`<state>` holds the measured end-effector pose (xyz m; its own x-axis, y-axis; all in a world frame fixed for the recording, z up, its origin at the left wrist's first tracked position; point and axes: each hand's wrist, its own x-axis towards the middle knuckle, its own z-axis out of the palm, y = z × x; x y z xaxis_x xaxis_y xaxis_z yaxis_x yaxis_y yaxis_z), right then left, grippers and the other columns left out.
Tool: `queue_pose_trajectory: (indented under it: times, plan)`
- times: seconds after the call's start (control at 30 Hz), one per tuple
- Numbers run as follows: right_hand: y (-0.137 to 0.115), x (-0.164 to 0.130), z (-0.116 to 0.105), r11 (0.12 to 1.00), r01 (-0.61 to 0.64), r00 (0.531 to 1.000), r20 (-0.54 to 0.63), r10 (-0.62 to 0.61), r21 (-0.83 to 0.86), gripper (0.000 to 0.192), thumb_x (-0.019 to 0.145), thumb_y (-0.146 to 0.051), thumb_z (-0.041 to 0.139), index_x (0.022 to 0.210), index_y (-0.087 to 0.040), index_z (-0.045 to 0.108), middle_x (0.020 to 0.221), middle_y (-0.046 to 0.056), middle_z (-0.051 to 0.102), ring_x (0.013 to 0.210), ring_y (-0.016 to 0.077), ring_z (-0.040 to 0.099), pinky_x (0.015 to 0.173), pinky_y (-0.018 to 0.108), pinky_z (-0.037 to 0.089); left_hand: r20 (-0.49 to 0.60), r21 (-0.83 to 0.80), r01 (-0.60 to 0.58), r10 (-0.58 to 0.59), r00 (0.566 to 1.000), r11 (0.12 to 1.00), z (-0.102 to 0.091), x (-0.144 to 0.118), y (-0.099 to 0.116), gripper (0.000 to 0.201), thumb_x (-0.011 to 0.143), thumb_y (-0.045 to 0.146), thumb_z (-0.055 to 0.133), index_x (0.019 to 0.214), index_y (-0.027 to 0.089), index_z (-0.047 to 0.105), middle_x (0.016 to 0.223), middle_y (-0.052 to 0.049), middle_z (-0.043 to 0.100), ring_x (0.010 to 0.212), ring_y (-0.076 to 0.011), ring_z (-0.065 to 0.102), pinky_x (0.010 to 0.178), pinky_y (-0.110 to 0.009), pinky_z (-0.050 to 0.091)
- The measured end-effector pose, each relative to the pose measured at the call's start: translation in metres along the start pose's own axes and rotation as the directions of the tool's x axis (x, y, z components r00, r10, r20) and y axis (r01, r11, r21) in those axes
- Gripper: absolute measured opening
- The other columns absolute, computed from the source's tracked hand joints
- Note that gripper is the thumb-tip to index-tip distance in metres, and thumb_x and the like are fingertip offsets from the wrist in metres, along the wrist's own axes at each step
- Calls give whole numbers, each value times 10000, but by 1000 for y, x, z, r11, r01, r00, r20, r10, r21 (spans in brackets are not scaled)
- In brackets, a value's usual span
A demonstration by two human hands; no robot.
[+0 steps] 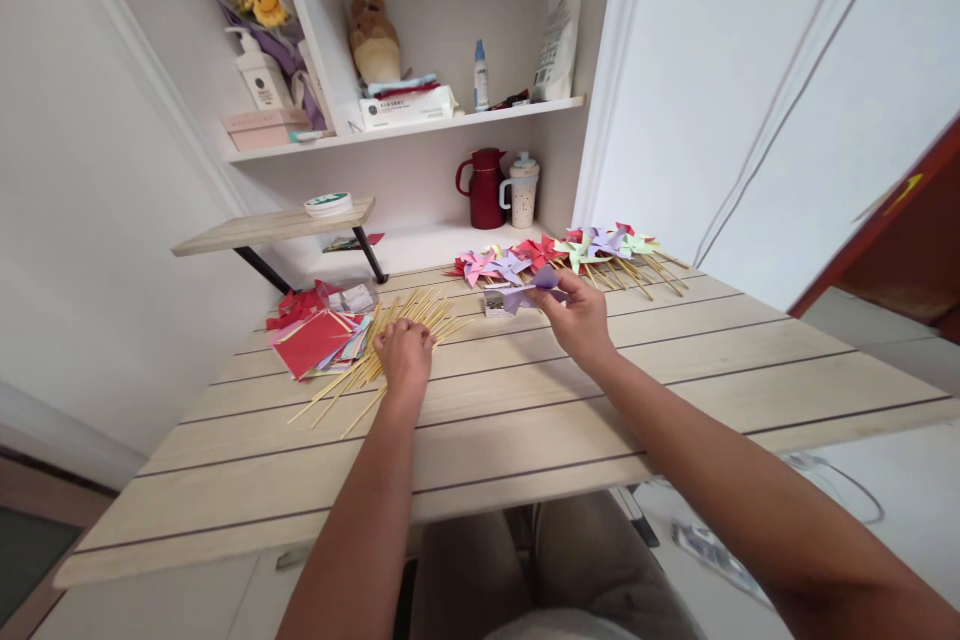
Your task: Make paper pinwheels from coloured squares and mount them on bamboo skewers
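My left hand (405, 350) rests on a loose pile of thin bamboo sticks (367, 365), left of the table's middle. Its fingers are curled down among the sticks; how many they grip is hidden. Between the thumb and fingers of my right hand (581, 320) is a purple paper pinwheel (525, 295), held just above the table. A small patterned box (495, 304) lies partly behind that pinwheel. Several finished pinwheels on sticks, in red, pink, purple and green (577, 248), lie in a row along the back. Red and coloured paper squares (315, 340) are stacked left of the sticks.
The slatted wooden table (517, 440) spans the view. At its back left stands a small raised shelf (277, 223) with a round white container (328, 204). A red jug (487, 190) and a speckled cup (523, 190) stand behind, under a wall shelf (465, 118).
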<state>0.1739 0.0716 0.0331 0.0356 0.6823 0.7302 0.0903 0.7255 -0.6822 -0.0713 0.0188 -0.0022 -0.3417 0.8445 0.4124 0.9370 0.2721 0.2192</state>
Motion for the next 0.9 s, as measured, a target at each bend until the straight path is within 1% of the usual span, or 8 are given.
queue_pose_trajectory:
  times: [0.17,0.4,0.5,0.57,0.63,0.73,0.8,0.9]
  plan:
    - [1,0,0,1000,9,1000,8,-9,-2,120,837,-338,704,818,-220,700,815,20,673,758,186,615,621,301,497,-18,27,11,-11,1000,1000,3,-1,1,130,885,314,665,836,243,762,1075,-94,710,1122,-294,582,993,-462,347]
    - [4,-1,-1,1000,17,998,58,-18,13,114,840,-328,701,826,-215,703,815,21,679,763,181,615,617,293,487,-14,18,48,-48,999,999,3,-2,0,114,881,277,662,840,225,755,1050,-92,715,1096,-280,600,979,-451,353]
    - [5,0,-1,1000,25,997,66,-26,12,104,837,-319,705,831,-215,707,816,16,687,759,178,618,617,290,486,-15,16,58,-57,998,998,2,-2,2,145,891,300,648,840,221,758,1046,-94,719,1080,-277,606,982,-447,352]
    - [5,0,-2,999,33,997,67,-33,10,101,836,-317,707,835,-215,709,813,14,692,753,176,620,615,290,487,-41,26,66,-65,997,998,0,-2,2,211,925,339,601,865,218,763,1047,-100,723,1071,-282,607,983,-455,351]
    - [5,0,-2,999,35,997,68,-35,6,102,837,-318,705,835,-216,710,807,12,695,746,176,620,613,291,488,-93,51,82,-77,993,995,-2,-2,3,285,964,363,530,925,208,766,1060,-113,722,1063,-288,605,981,-465,352]
    - [5,0,-2,999,31,997,71,-31,10,100,839,-319,703,829,-219,708,807,13,693,745,178,620,613,295,489,-153,120,107,-88,984,987,-4,-3,2,289,969,300,489,1001,196,757,1101,-135,704,1089,-303,589,982,-481,347]
    - [5,0,-2,999,34,997,72,-35,12,97,839,-317,705,827,-221,708,802,13,689,742,179,619,609,296,486,-129,169,109,-88,988,979,-4,-3,2,271,946,239,496,1012,189,754,1117,-152,691,1117,-320,573,964,-486,352]
    - [5,0,-2,999,40,997,72,-40,4,97,840,-319,705,825,-223,709,792,13,684,735,180,618,600,296,484,-59,213,99,-89,994,972,-3,-3,3,275,928,197,496,1005,167,757,1100,-175,683,1106,-333,569,910,-485,371]
